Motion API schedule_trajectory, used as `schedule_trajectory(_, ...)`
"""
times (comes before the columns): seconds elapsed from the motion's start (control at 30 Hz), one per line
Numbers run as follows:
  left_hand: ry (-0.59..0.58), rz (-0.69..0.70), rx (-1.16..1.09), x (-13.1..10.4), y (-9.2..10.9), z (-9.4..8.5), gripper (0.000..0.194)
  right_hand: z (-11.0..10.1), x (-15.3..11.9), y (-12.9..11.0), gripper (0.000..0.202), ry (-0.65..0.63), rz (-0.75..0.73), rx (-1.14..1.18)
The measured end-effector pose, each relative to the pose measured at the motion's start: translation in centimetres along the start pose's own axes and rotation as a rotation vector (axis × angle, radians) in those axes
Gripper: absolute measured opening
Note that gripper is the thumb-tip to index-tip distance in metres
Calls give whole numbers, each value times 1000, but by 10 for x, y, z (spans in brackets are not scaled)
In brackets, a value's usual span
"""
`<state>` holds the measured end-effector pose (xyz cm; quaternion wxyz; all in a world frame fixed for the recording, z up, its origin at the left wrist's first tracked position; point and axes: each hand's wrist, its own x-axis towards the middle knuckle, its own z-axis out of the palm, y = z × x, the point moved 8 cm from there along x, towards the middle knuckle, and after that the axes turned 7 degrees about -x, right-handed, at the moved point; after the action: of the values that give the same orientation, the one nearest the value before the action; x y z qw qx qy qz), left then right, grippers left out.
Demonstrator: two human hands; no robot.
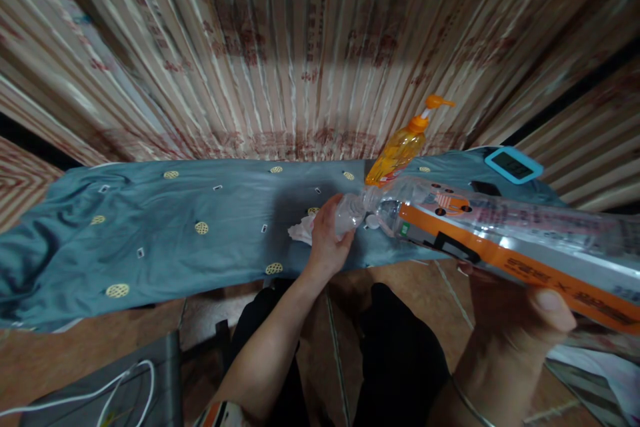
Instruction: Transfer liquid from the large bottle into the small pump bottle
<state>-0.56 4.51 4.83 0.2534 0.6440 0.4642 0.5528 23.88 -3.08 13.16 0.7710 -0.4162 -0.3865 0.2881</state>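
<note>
The clear bottle point(500, 233) lies sideways in the air near right, above the tabletop point(150, 233): light, thin-walled, slick. The right hand point(510, 327) wraps its body; the left hand's point(327, 240) fingers close round the neck, perhaps on the cap. A soap dispenser point(400, 147) stands beyond.

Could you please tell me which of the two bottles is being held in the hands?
The clear bottle with the orange label, held sideways; the orange pump bottle stands untouched behind it.
</note>
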Motion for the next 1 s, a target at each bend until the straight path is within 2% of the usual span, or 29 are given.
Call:
schedule_trajectory(0.23,0,-1,-11,-1,0,0,59,3,0,-2,20,13,9,-79)
schedule_trajectory(0.37,2,13,-14,-1,0,-1,59,2,0,-1,24,29,29,-45)
schedule_trajectory(0.7,2,15,2,-1,0,0,60,1,0,1,22,-21,18,-57)
schedule_trajectory(1.0,-5,3,-4,0,0,-1,61,-1,-1,3,18,33,49,-53)
